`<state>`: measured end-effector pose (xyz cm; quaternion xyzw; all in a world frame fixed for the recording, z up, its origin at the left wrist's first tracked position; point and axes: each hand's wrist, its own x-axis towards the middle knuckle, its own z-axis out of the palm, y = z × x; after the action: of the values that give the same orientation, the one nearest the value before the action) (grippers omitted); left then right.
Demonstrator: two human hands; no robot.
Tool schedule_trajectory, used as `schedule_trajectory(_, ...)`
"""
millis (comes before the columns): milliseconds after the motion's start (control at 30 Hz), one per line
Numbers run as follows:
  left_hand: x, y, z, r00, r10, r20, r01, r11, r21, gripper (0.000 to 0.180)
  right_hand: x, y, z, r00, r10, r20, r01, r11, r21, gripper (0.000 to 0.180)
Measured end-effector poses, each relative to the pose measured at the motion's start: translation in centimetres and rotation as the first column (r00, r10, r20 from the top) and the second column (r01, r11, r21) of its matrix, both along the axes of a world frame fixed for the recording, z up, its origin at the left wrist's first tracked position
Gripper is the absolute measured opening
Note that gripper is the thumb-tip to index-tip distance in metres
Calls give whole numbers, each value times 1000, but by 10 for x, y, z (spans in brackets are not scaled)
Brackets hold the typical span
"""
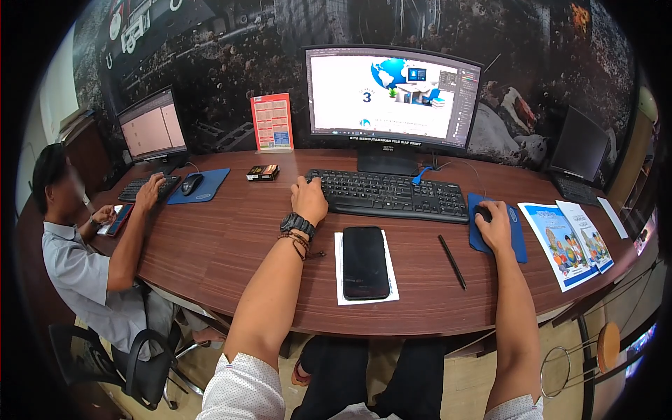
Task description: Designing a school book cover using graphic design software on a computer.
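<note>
My left hand [309, 198] rests at the left end of a black keyboard [392, 195], its fingers apart over the keys and holding nothing. A dark watch [297, 225] and beaded bracelets circle that wrist. On a blue mouse pad [516, 239], my right hand [494, 222] is closed over a dark computer mouse [483, 213], mostly hidden beneath it. A black phone [366, 262] lies on white paper between my forearms, with a black pencil [452, 262] to its right. Behind the keyboard, a curved monitor [336, 91] displays a graphic layout with a globe and desk.
Printed booklets [558, 241] lie right of the mouse pad. A small box [262, 173] and a red standing calendar [271, 122] are left of the monitor. A seated person [91, 259] works at another computer on the left. A dark monitor [578, 147] stands far right.
</note>
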<state>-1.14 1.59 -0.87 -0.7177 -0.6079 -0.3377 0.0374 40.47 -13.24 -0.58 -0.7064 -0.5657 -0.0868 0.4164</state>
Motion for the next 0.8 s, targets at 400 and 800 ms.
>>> schedule_trajectory(400, 1, -2, 3, 1000, 9, -1, -9, 999, -39, 42, 6, 3, -5, 998, 55, 27, -54, 999, -5, 31)
schedule_trajectory(800, 10, -1, -1, 996, -87, -38, 86, 996, -21, 36, 2, 1, 0, 999, 42, 0, -42, 999, -18, 32)
